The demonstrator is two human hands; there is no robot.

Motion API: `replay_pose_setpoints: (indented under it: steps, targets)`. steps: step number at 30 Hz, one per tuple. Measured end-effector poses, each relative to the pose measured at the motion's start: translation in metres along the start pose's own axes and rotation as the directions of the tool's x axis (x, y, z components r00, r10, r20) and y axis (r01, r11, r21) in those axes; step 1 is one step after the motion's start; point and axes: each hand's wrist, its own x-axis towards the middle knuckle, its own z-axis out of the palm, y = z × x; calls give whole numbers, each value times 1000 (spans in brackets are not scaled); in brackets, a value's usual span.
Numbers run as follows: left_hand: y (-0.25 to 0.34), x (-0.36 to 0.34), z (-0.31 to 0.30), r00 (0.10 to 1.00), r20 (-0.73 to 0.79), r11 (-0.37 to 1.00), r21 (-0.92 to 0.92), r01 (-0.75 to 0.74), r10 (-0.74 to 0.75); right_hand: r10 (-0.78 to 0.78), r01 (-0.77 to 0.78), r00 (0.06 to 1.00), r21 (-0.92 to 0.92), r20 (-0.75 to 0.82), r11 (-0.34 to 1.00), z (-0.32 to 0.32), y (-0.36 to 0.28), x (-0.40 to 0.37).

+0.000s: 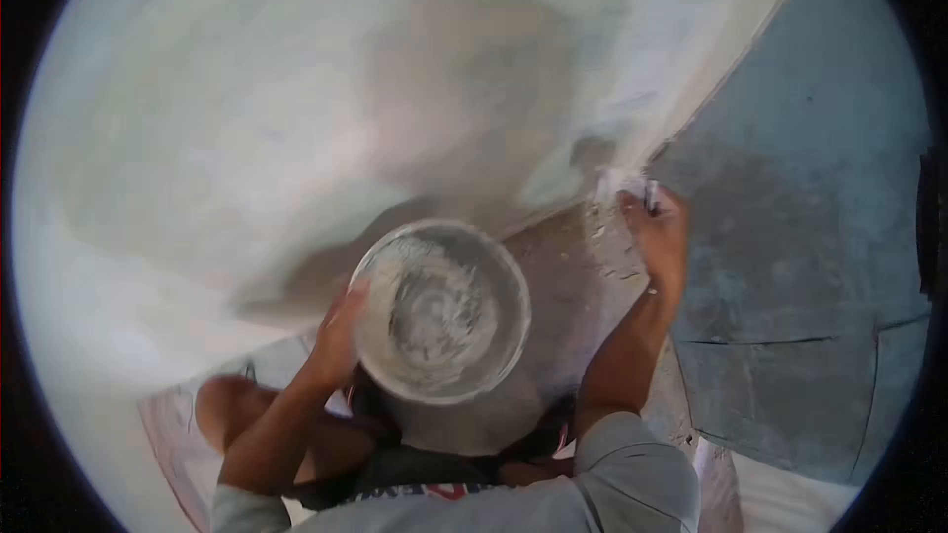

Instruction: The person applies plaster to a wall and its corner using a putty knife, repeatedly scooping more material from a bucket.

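Observation:
A round metal bowl [434, 311] is held out in front of me, its inside smeared with whitish paste. My left hand [343, 331] grips the bowl's left rim, thumb over the edge. Out to the right, my right hand [664, 237] is closed around a pale, flat putty scraper [622, 183], blurred and partly covered by the fingers. The scraper is right at the foot of the corner between the whitish wall [247, 138] and the blue-grey surface. Whitish crumbs and smears show just below it.
The blue-grey surface [790, 237] on the right has dark cracks or seams low down. Under the bowl is a stained floor [558, 276]. My bent knee [232, 405] is at the lower left. Shadows of my head and arm fall on the wall.

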Motion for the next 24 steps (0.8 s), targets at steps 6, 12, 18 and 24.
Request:
replay_pose_setpoints:
  steps: [6, 12, 18, 24]
  targets:
    - [1, 2, 13, 1000, -14, 1000, -20, 15, -15, -173, 65, 963, 444, 206, 893, 53, -68, -48]
    - [8, -5, 28, 999, -17, 1000, 5, -31, 31, -223, 224, 888, 46, 403, 973, 107, -77, -71]
    - [0, -10, 29, 986, -47, 958, 248, -143, 159, -316, 275, 830, 156, 460, 949, 126, -73, -84]
    - [-4, -9, 28, 984, -81, 947, 297, -127, 157, -300, 161, 771, 283, 562, 945, 138, -61, -90]
